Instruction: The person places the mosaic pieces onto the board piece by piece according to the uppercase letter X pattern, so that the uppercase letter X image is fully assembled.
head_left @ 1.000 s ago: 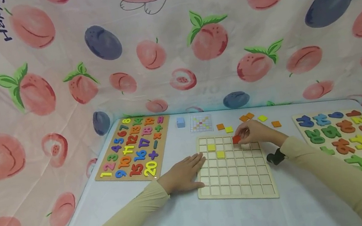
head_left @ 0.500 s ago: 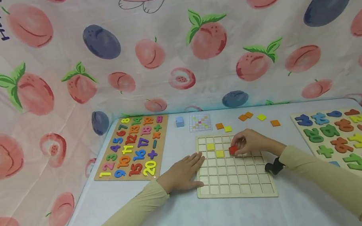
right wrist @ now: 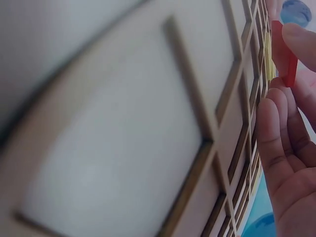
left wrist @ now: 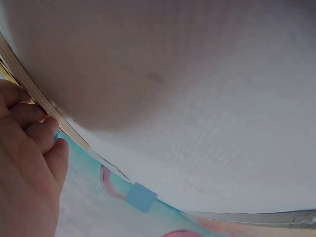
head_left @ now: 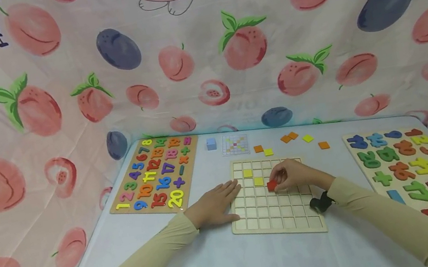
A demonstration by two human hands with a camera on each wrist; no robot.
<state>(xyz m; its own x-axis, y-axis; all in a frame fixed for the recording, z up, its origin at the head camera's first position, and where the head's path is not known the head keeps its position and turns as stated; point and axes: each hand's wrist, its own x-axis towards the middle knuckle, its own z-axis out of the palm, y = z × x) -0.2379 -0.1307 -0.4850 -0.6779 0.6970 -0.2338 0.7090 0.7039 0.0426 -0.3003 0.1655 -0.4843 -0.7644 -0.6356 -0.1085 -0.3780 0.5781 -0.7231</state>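
Note:
A wooden grid board (head_left: 279, 230) lies on the table, with one yellow tile (head_left: 248, 173) and a second yellow tile (head_left: 259, 181) set in its squares. Between thumb and fingers my right hand (head_left: 295, 173) pinches a red square tile (head_left: 272, 185) over the board, just beyond the second yellow one. The right wrist view shows that red tile (right wrist: 285, 54) tilted on edge in the fingertips. My left hand (head_left: 213, 205) rests with straight fingers at the board's left edge, which its fingertips touch in the left wrist view.
Loose orange tiles (head_left: 324, 145) and yellow tiles (head_left: 307, 138) lie behind the board. A small printed pattern card (head_left: 235, 144) and a blue cube (head_left: 211, 144) stand at the back. Number boards flank the grid: a brown one (head_left: 186, 199) left, a pale one (head_left: 368, 168) right.
My right hand has carried the red tile from the board's back rows toward me and a little left. The left hand has stayed at the board's edge.

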